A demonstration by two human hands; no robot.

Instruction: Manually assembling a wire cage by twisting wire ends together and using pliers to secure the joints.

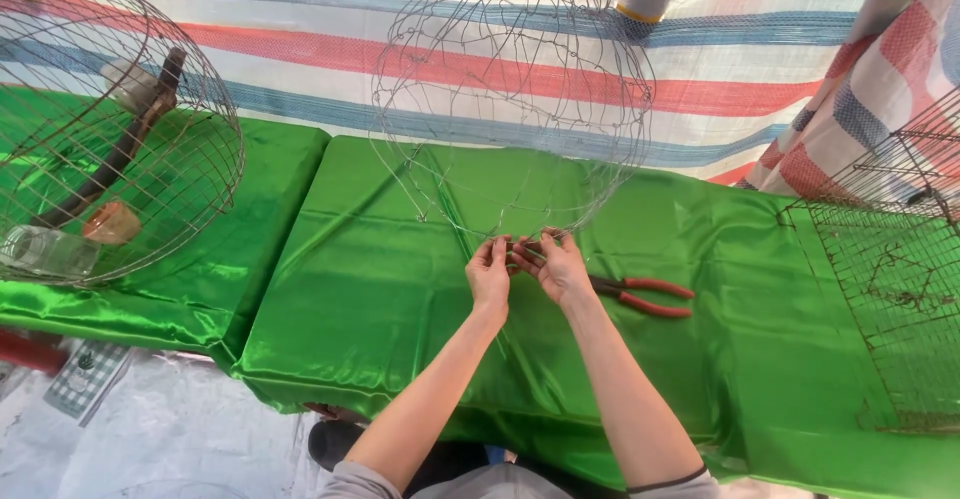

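The left hand is up off the bench, fingers pinched on the lower rim of a wire frame. The right hand is just beside it, almost touching, its fingertips closed on the same stretch of thin wire. Both grips are tight pinches, not full fists; what exactly sits between the fingertips is too small to tell beyond the wire itself.

The frame is a rounded, open cage of thin wire that rises from the hands toward the far edge of the bench, its top cut by the picture's upper edge. Its lowest part is over the middle of the bench, where the hands meet.

Just right of the right hand lie pliers with red handles, flat on the green cloth that covers the bench, handles pointing to the right edge.

At the right edge rests a flat wire mesh panel, reaching past the bench's near edge. On a second green-covered bench to the left stands a finished round cage, with a wooden perch and small cups inside. A striped tarp hangs behind both benches.
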